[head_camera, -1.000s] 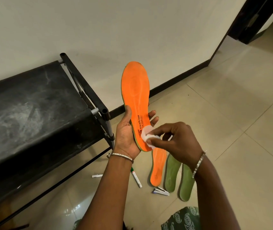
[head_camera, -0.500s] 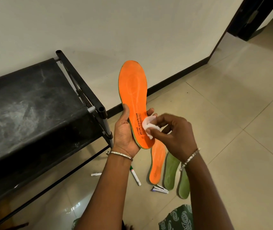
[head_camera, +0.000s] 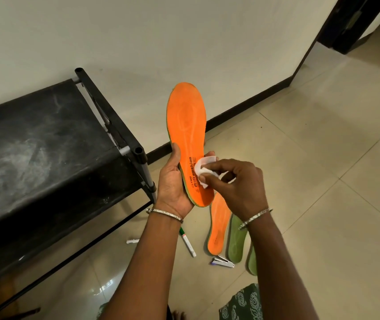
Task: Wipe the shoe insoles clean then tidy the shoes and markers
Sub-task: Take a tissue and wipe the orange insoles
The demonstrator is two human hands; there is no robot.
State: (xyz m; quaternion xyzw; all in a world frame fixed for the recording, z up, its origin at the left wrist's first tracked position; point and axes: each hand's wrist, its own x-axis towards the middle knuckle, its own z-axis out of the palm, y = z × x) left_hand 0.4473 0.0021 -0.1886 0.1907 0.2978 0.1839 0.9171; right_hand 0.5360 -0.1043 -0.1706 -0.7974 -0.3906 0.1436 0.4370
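Fingers: the right hand's fingers point(head_camera: 221, 168) are curled round a folded white wipe point(head_camera: 204, 168), pinching it flat against the insole's printed face.
Left hand point(head_camera: 172, 183): grips the orange insole point(head_camera: 186, 121) at the heel, thumb along its left edge, fingertips showing past the right edge.
Where the insole is: held up off the floor point(head_camera: 322, 181), just right of the black rack point(head_camera: 46, 146).
Long axis: runs near to far, with the heel in the palm and the rounded toe towards the wall.
What the move turns on: the wipe sits at the near end, so most of the face lies farther off, towards the toe. I'd judge the right hand should stroke along that axis while the left steadies.
Materials: matte, foam-like orange top, thin green edge, a moulded oval outline in the forefoot and black lettering. The wipe is thin and creased. I cannot tell whether it is damp.
On the floor: a second orange insole point(head_camera: 217, 227) and two green insoles point(head_camera: 236, 239) lie side by side under the hands. A green-capped marker point(head_camera: 187, 242) lies just left of them.
Rack: dusty, smeared top.
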